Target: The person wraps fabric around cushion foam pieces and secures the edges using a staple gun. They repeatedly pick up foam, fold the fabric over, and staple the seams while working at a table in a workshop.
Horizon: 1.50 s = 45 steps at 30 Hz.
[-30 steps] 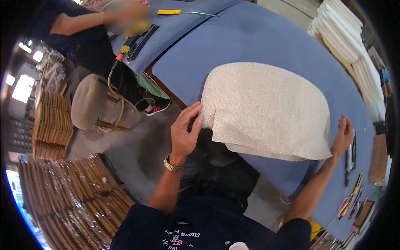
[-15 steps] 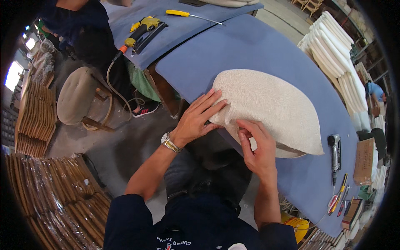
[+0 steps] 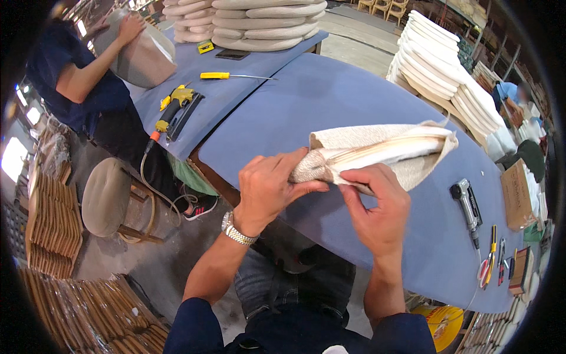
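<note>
A curved chair panel [image 3: 413,144] in cream woven fabric is tipped up over the blue table, showing its edge with white padding and thin wood-coloured layers between the fabric flaps. My left hand [image 3: 268,186], a watch on its wrist, grips the panel's near-left corner with the thumb along the folded fabric. Close beside it, my right hand [image 3: 377,206] pinches the fabric edge between thumb and fingers. The panel's underside is partly hidden by my hands.
On the blue table [image 3: 354,88] lie a yellow-handled screwdriver [image 3: 215,75], a yellow staple gun [image 3: 177,109], a silver air tool [image 3: 467,203] and scissors [image 3: 488,262]. Stacked cushions [image 3: 265,23] stand at the back. A co-worker [image 3: 88,76] handles another panel at the far left, near a stool [image 3: 106,194].
The panel has been tilted up from lying broad side up, so its layered edge now shows. Both hands stay at its near-left corner. My view has shifted, bringing more of the co-worker into sight.
</note>
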Tool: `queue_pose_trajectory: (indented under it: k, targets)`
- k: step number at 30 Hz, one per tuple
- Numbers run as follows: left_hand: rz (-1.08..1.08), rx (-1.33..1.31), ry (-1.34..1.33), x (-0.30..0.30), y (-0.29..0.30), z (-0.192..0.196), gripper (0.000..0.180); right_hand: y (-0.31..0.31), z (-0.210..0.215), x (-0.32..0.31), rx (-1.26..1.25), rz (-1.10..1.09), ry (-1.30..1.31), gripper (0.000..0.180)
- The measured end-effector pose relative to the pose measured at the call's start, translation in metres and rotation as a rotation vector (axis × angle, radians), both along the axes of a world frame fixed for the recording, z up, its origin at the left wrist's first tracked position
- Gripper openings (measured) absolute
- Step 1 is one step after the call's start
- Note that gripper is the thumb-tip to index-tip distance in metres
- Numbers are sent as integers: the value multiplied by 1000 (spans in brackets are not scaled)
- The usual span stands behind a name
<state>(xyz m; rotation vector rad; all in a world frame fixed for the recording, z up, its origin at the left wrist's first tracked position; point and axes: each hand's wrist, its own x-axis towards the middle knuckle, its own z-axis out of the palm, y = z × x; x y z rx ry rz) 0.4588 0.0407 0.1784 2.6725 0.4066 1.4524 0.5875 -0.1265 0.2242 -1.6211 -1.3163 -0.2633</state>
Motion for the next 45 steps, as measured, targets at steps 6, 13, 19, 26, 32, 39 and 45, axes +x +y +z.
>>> queue_pose_trajectory:
  k: [6,13,19,26,32,39,45]
  targets:
    - [-66,-135,182,-10,13,8,61,20,-31,18,108,285,185,17]
    - [-267,-402,52,-18,15,3,49,36,-33,29,132,392,231,16]
    - [-326,-366,107,-14,18,11,48,38,-42,38,155,482,208,15]
    - [-296,-271,113,-14,8,6,51,19,-37,27,119,430,454,8]
    - [-242,-220,105,-21,-25,-14,62,-7,-34,3,100,48,207,10]
    - [-262,-279,82,-29,-39,-25,68,-17,-27,-22,-94,-70,232,14]
    - [-222,-273,20,-24,-45,-25,64,-10,-33,-27,-65,-134,214,15]
